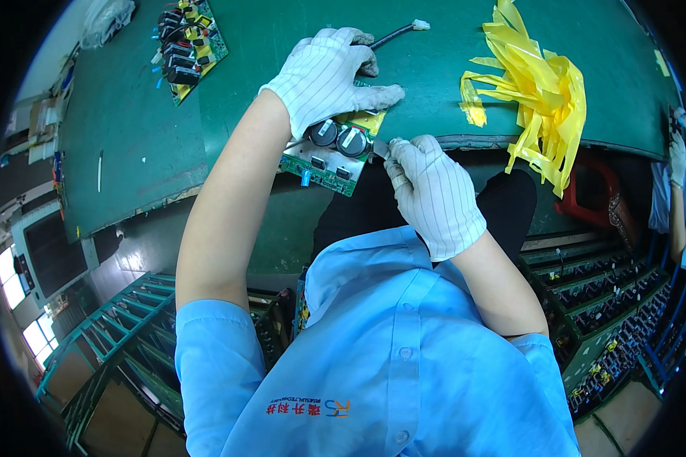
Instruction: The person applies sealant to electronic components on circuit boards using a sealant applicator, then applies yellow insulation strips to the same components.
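Note:
A green circuit board [322, 174] with round black capacitors [337, 137] and a strip of yellow tape lies tilted at the table's near edge, partly overhanging it. My left hand [324, 80], in a white striped glove, grips its far part with fingers bent and thumb stretched out, covering much of it. A black cable [392, 36] with a white connector runs out beyond those fingers. At the board's right corner, my gloved right hand [434, 194] is closed, pinching a small flat grey piece [380, 149]; its exact kind is unclear.
Yellow tape strips [545, 91] are heaped at the right, drooping over the edge of the green table [152, 145]. Another populated circuit board [190, 49] lies far left. Racks of boards [610, 305] stand at lower right, near a red stool [587, 194]. A co-worker's gloved hand [677, 156] shows far right.

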`<state>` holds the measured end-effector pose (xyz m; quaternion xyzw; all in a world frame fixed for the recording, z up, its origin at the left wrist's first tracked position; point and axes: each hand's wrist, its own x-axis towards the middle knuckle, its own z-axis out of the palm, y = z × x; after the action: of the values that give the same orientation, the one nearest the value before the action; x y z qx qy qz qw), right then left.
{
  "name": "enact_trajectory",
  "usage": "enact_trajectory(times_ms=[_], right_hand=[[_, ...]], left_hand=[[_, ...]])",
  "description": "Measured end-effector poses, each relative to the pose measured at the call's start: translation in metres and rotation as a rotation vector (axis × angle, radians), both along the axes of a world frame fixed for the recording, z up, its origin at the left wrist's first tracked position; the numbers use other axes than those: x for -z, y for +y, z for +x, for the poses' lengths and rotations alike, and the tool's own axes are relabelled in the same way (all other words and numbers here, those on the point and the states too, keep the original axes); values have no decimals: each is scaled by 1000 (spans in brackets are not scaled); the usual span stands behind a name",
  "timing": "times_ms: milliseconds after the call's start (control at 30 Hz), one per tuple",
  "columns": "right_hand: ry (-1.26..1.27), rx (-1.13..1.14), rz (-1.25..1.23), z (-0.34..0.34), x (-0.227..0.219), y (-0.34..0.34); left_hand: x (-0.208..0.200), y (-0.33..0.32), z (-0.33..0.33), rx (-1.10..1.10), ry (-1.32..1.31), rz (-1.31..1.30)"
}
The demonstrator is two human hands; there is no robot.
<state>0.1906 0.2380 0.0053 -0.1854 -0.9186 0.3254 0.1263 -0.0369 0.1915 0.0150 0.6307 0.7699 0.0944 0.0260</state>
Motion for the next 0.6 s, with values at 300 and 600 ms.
enact_trajectory(times_ms=[300,600], right_hand=[[-18,31,51,0,1,-2],[18,-7,86,0,2,-1]], left_hand=[[0,1,0,-6,-1,-15],[-1,2,0,-10,-16,-26]])
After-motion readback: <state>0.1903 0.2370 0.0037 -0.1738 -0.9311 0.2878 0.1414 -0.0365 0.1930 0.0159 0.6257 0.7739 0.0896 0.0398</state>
